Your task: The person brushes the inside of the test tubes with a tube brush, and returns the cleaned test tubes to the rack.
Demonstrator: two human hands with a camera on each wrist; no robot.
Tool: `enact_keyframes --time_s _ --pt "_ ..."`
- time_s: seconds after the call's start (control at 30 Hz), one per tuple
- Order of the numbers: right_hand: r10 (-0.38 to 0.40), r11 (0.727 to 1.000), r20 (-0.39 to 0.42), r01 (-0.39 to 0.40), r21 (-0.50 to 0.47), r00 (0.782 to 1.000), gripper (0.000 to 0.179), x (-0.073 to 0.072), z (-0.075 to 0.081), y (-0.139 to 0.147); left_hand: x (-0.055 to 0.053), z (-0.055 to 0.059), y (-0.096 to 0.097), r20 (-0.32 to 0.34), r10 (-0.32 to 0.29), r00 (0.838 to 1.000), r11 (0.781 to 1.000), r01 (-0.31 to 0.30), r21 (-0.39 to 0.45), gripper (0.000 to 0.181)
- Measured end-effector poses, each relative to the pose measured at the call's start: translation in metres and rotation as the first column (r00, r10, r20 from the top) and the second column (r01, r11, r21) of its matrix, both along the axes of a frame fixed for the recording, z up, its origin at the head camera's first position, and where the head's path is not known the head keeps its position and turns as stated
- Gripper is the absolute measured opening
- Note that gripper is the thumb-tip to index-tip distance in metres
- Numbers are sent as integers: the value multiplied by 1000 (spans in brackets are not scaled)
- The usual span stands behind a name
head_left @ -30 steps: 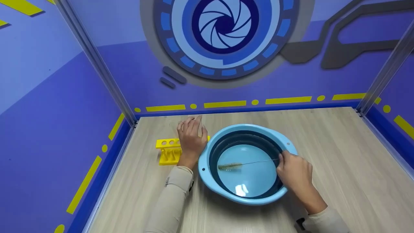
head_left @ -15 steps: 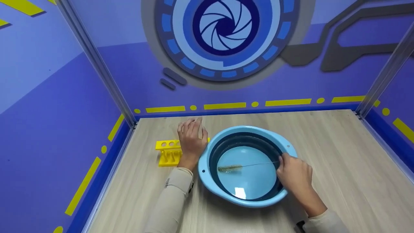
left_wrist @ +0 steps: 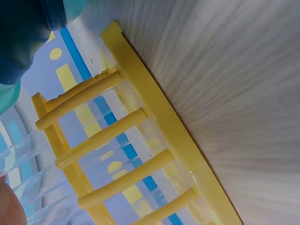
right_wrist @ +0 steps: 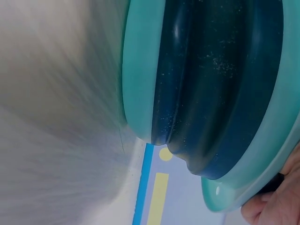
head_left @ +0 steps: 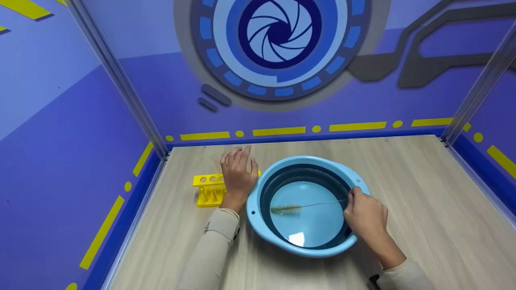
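Note:
My right hand (head_left: 367,213) grips the handle end of a test tube brush at the basin's right rim. The brush's bristle head (head_left: 286,209) lies low in the light blue basin (head_left: 308,253), its thin wire reaching right to my fingers. Something dark shows between those fingers (right_wrist: 276,206) in the right wrist view. My left hand (head_left: 239,177) is over the yellow test tube rack (head_left: 209,190), left of the basin, fingers loosely bent and thumb apart. Clear test tubes (left_wrist: 40,183) stand in the rack; a fingertip (left_wrist: 9,206) is near them, contact unclear.
The basin has dark folding walls, and light reflects off its bottom. Everything stands on a pale wooden table (head_left: 419,193). Blue-purple panels (head_left: 282,117) with yellow marks enclose the back and sides, joined by metal posts (head_left: 117,76).
Both hands, the brush, the basin and the rack keep nearly the same places. Only the head view shifts slightly.

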State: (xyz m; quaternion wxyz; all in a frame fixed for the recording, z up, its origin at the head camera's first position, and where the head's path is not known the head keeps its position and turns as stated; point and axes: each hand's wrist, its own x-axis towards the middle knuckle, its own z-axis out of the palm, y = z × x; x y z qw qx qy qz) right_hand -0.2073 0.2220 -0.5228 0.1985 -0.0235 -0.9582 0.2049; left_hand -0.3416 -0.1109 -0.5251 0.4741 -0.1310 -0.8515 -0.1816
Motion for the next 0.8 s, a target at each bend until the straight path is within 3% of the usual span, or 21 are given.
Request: enact_keyframes --time_s 0.23,0.53,0.8 --pt "-7 998 -20 6 -60 1000 20 -1 -1 -2 2 5 -3 18 1 1000 1000 -1 6 41" --pt "-19 989 8 20 -145 1000 21 5 -4 -1 7 1 -5 26 2 1000 1000 -2 -12 39" --pt "-1 949 -37 -10 -315 999 17 8 -4 12 9 4 -1 47 9 999 999 -7 -33 40"
